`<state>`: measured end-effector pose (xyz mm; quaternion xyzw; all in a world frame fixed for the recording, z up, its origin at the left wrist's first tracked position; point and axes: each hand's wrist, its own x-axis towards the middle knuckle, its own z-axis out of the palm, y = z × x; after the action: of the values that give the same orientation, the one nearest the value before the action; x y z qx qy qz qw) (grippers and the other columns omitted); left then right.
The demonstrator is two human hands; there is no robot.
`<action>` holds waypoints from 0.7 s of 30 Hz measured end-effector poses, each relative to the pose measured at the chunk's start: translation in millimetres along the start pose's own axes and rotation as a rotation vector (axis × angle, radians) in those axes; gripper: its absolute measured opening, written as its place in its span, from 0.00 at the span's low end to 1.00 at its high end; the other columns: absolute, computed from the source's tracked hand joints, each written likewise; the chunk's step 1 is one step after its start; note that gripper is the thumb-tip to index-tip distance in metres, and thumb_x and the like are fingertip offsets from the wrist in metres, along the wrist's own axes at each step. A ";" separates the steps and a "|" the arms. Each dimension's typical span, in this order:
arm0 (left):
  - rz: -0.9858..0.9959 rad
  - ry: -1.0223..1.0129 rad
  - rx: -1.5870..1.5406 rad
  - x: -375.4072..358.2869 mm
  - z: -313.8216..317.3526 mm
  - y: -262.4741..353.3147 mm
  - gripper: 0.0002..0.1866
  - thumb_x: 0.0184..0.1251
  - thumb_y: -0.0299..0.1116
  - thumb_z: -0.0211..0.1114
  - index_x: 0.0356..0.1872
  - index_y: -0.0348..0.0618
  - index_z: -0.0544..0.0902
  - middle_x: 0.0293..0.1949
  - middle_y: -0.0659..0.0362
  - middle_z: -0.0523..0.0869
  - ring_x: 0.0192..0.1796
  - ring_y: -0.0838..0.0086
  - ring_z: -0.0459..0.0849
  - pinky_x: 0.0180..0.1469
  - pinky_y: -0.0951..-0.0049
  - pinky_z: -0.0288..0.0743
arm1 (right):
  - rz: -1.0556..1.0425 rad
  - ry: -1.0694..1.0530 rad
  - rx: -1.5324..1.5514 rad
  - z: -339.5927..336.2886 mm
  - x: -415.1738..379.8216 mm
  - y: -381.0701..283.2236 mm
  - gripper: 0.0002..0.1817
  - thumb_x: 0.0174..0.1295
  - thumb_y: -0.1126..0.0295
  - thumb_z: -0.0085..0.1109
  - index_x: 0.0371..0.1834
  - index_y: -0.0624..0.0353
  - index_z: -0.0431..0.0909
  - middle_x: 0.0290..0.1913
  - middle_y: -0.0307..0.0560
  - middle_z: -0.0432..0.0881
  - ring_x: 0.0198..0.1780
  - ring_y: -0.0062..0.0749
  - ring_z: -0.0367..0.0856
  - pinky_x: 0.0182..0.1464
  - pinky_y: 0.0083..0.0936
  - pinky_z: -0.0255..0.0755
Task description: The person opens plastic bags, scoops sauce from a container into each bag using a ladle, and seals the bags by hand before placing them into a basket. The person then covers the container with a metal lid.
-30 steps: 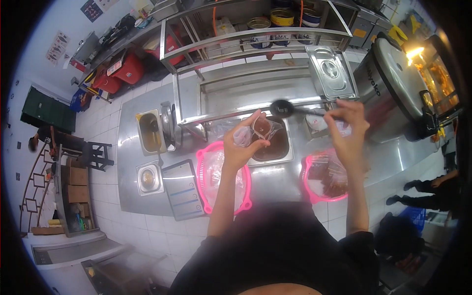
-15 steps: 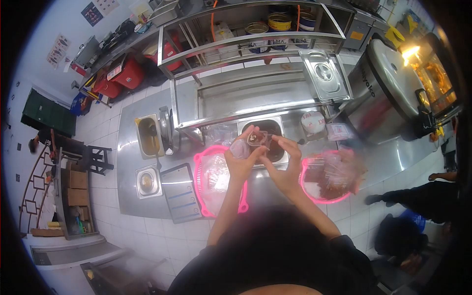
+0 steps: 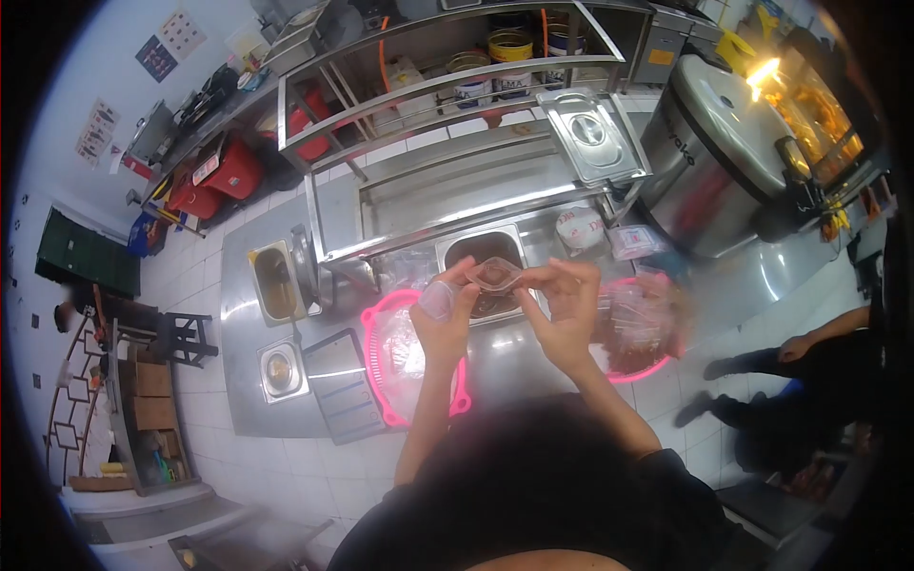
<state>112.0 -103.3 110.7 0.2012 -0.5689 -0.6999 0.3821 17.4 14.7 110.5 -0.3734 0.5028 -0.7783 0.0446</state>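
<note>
Between my two hands is a small clear plastic bag (image 3: pixel 495 273), its mouth spread into a diamond shape. My left hand (image 3: pixel 447 319) pinches its left edge and also has a crumpled clear plastic piece against the palm. My right hand (image 3: pixel 564 309) pinches the right edge. Behind and below the bag sits a steel container (image 3: pixel 519 235) with dark brown contents. A pink basket (image 3: pixel 374 366) with clear plastic bags is left of my left wrist. Right of my right hand, another pink basket (image 3: pixel 633 374) holds filled plastic bags with something brown.
A steel rack (image 3: pixel 447 228) stands behind, with a lidded pan (image 3: pixel 592 138) on it. A large cooker (image 3: pixel 714 152) is at right. Steel pans (image 3: pixel 276 285) and a tray (image 3: pixel 345 390) lie left. A person (image 3: pixel 809 357) is at far right.
The bag's mouth is stretched wider between my fingertips, and my right hand has turned. The view has shifted, so the table's items appear further left. The person at right shows more of an arm.
</note>
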 end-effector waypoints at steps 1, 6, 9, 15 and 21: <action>0.024 -0.024 0.096 -0.1 0.2 -0.6 0.19 0.63 0.27 0.70 0.54 0.30 0.80 0.46 0.53 0.87 0.47 0.75 0.84 0.51 0.77 0.76 | 0.047 -0.022 0.060 -4.5 -1.0 -0.6 0.28 0.57 0.91 0.58 0.58 0.60 0.60 0.47 0.54 0.78 0.49 0.32 0.82 0.54 0.26 0.76; 0.040 -0.026 0.105 -6.9 18.7 -6.1 0.09 0.64 0.25 0.68 0.43 0.30 0.84 0.41 0.53 0.88 0.41 0.76 0.85 0.47 0.77 0.78 | 0.156 0.014 0.129 -24.1 -7.9 -6.0 0.28 0.56 0.90 0.59 0.56 0.59 0.60 0.49 0.57 0.79 0.51 0.35 0.82 0.55 0.27 0.76; 0.000 -0.092 0.081 -10.9 25.5 -10.7 0.09 0.64 0.24 0.68 0.43 0.29 0.84 0.42 0.52 0.88 0.42 0.75 0.86 0.48 0.76 0.79 | 0.198 0.066 0.128 -36.6 -14.3 -8.8 0.26 0.57 0.89 0.61 0.55 0.60 0.61 0.46 0.58 0.82 0.51 0.37 0.83 0.55 0.28 0.76; 0.021 -0.169 0.119 -11.4 42.9 -7.4 0.07 0.62 0.22 0.69 0.40 0.31 0.85 0.41 0.52 0.88 0.41 0.75 0.86 0.46 0.77 0.79 | 0.077 0.107 -0.028 -61.2 -8.4 -22.6 0.23 0.57 0.87 0.63 0.51 0.62 0.63 0.40 0.57 0.86 0.49 0.37 0.85 0.54 0.28 0.77; 0.094 -0.250 0.276 -16.6 60.0 -19.9 0.03 0.62 0.24 0.69 0.35 0.36 0.86 0.35 0.56 0.88 0.38 0.78 0.85 0.42 0.79 0.76 | 0.098 0.147 -0.075 -91.0 -11.8 -25.4 0.24 0.55 0.88 0.65 0.51 0.61 0.63 0.37 0.53 0.85 0.47 0.35 0.85 0.54 0.29 0.76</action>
<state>73.4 -50.8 105.6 0.1363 -0.7112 -0.6163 0.3095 -23.4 100.5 105.2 -0.2915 0.5511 -0.7812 0.0317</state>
